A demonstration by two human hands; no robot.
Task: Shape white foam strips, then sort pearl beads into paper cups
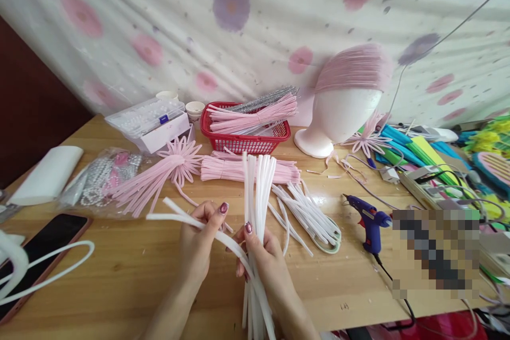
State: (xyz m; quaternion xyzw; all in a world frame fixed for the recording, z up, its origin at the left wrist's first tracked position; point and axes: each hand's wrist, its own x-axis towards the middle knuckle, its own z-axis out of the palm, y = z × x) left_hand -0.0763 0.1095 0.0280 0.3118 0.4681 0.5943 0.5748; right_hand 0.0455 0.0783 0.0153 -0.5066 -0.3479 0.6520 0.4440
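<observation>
My right hand [261, 255] is closed around a bundle of white pipe cleaners [261, 186] that stands roughly upright over the table. Between the thumb and fingers of my left hand [205, 228] are a couple of white pipe cleaners, whose ends stick out to the left and whose other ends cross in front of the bundle. Behind the right hand lies another pile of white pipe cleaners [313, 218]. Pink pipe cleaners [215, 168] lie in a bundle beyond both hands, beside a pink looped pipe-cleaner shape [175, 164].
A red basket [247, 144] holds pink and silver pipe cleaners. Behind stands a white foam head [342, 111] with a pink covering. A blue glue gun [371, 223] with its cord is at right. Left are a phone [51, 255], bagged beads [115, 175] and a clear box [147, 117].
</observation>
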